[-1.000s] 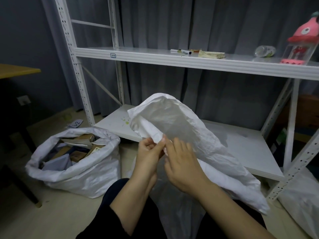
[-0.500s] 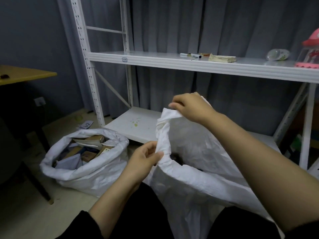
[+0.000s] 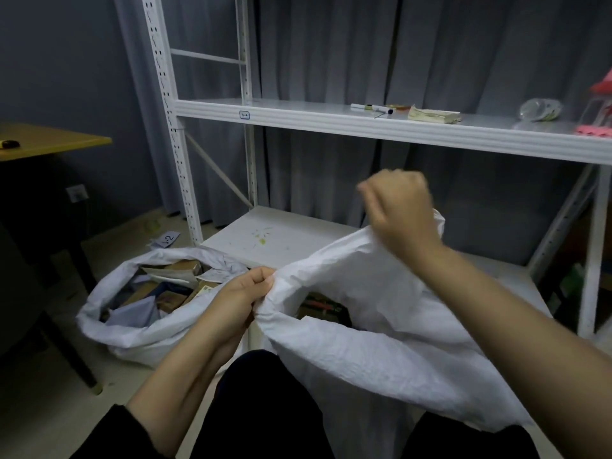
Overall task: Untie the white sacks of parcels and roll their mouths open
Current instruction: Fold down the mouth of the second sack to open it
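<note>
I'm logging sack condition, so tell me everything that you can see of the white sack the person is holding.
The white sack looks like crinkled woven plastic. It stands on the floor between the person's knees, in front of the lower shelf. Its mouth is pulled open but not yet rolled down, and parcels show dimly inside. The left hand pinches the near rim, and the right hand grips the far rim, lifted high.

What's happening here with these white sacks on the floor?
A person is opening the near sack in front of their legs. The left hand pinches one side of its rim and the right hand holds the opposite side up, so the mouth gapes and parcels show inside. It is not yet rolled. The other sack, to the left, already has its mouth rolled open.
</note>
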